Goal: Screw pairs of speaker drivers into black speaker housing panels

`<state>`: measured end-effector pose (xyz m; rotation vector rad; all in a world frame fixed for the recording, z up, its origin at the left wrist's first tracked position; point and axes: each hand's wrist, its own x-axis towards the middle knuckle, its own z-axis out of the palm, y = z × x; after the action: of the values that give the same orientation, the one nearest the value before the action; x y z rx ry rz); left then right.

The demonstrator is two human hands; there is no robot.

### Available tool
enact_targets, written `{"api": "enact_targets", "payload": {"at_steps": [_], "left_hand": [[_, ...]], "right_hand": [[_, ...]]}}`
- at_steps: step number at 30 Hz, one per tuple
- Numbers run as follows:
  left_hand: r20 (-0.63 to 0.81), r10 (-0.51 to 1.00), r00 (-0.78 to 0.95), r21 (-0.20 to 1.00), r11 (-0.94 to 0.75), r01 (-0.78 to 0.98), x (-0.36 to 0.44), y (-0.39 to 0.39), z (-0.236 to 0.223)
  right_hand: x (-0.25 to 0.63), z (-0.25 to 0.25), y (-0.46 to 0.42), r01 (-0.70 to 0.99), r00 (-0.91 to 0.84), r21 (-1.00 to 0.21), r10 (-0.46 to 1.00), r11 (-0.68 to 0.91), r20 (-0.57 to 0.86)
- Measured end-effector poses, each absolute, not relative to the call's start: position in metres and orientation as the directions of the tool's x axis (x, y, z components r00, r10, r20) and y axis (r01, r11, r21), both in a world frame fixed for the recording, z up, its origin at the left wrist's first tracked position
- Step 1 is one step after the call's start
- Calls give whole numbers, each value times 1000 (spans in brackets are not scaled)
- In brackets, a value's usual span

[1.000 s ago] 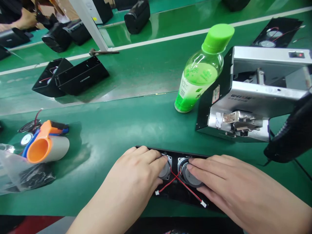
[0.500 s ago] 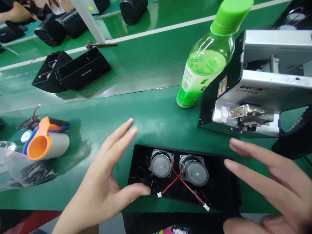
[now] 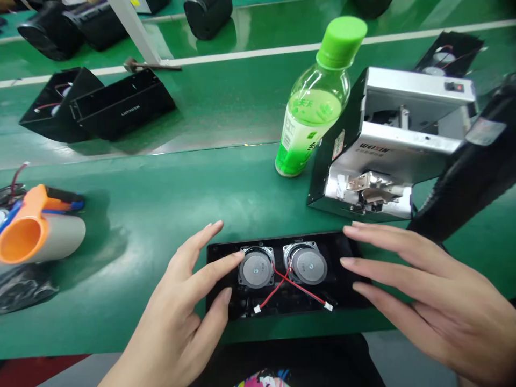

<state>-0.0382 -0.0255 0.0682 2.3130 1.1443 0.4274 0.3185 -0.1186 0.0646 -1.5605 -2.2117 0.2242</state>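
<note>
A black speaker panel (image 3: 346, 293) lies flat at the near edge of the green bench. Two round silver speaker drivers (image 3: 257, 266) (image 3: 308, 264) sit side by side in it. Thin red wires (image 3: 282, 285) cross below them and end in small white plugs. My left hand (image 3: 183, 306) is open, fingers spread, its fingertips resting on the panel's left end beside the left driver. My right hand (image 3: 419, 293) is open too, fingers stretched flat over the panel's right end.
A green-capped drink bottle (image 3: 308, 115) stands behind the panel, next to a silver metal machine (image 3: 387, 148). A black tool (image 3: 471, 172) leans at the right. An orange and grey cup (image 3: 38, 236) lies at the left. Black speaker housings (image 3: 121, 110) sit on the belt beyond.
Both hands lifted off the two drivers, spread apart, then came back down onto the panel's two ends. The panel now lies squarer to the bench edge.
</note>
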Motion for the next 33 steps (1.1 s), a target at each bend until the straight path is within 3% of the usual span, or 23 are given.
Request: {"api": "enact_targets", "payload": {"at_steps": [2,7,11,33], "left_hand": [[70,746,662,489,-604,629,-31,-18,73],[-24,655,755,352,-702,620,-12,-3,79],[-80,615,785,349,-720,600,-5,3,79],[-69,611,788,436,-693,575,-5,7,74]], "right_hand": [[313,65,-113,864,-300,-328,914,382,274],[305,59,-99,890,-388,-192,908,414,158],[297,60,-90,897,-395,-167,912,410,113],[299,51,-84,894,-383,-212,919,394,91]]}}
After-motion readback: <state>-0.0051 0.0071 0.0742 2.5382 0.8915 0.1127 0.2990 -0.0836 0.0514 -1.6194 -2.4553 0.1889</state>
